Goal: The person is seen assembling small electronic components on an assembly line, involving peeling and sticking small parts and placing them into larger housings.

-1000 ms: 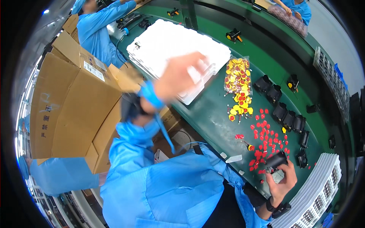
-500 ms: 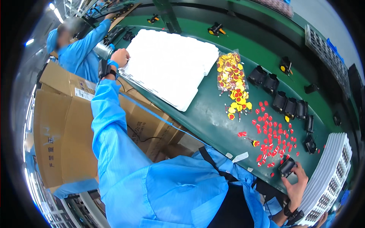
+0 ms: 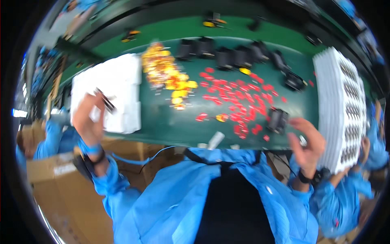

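My left hand (image 3: pixel 90 118) is raised above the white foam tray (image 3: pixel 126 93), its fingers pinched on a slim dark piece (image 3: pixel 106 101) too blurred to name exactly. At the right, a small black housing (image 3: pixel 278 120) stands on the green table. My right hand (image 3: pixel 308 142) is just right of it, thumb and forefinger apart; whether a fingertip touches the housing is unclear. A small shiny spot shows between those fingers. Loose red pieces (image 3: pixel 243 97) are scattered left of the housing, with one yellow-and-red part (image 3: pixel 221 118) among them.
A pile of yellow-and-red parts (image 3: pixel 174 81) spills from a clear bag. Several black housings (image 3: pixel 225 58) line the far side. Stacked white trays (image 3: pixel 331 110) stand at the right end. A cardboard box (image 3: pixel 61 191) is at the lower left. Co-workers in blue (image 3: pixel 341 203) are on both sides.
My view has swung left to right and levelled. My left hand has come up from the foam tray's edge with the slim dark piece. My right hand has let go of the black housing.
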`<move>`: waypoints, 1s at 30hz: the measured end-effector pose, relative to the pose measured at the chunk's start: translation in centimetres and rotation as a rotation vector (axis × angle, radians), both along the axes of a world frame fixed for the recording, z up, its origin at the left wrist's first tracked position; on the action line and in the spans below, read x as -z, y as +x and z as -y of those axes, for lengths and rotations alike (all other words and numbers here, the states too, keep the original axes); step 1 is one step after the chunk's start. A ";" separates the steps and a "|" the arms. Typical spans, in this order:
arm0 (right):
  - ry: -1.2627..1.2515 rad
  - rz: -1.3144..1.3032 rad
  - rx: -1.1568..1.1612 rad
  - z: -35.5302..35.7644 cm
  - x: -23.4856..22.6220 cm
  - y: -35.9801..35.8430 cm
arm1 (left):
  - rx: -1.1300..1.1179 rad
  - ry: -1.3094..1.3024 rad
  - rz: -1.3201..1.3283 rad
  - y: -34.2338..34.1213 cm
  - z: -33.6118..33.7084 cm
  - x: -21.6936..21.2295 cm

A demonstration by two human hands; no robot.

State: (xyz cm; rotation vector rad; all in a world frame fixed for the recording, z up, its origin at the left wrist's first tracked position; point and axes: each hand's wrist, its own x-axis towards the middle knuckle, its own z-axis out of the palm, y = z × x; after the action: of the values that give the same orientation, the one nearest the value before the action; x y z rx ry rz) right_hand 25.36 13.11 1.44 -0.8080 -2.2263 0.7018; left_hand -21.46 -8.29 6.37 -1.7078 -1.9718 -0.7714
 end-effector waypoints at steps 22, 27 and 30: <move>-0.459 -0.647 -0.117 -1.8 4.8 3.9 | 0.581 -0.354 0.410 29.0 -18.8 8.7; -0.409 -0.637 -0.137 -2.4 5.3 3.4 | 0.734 -0.459 0.606 28.2 -19.2 10.5; -0.329 -0.521 -0.151 -2.2 4.8 3.3 | 0.738 -0.439 0.588 27.8 -18.6 9.0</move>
State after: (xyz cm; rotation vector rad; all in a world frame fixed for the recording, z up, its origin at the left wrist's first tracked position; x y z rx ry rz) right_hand 28.64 15.27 -3.31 -0.5278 -1.7312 1.2203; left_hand 6.30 10.27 -2.66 -2.8059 -1.9329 -1.2675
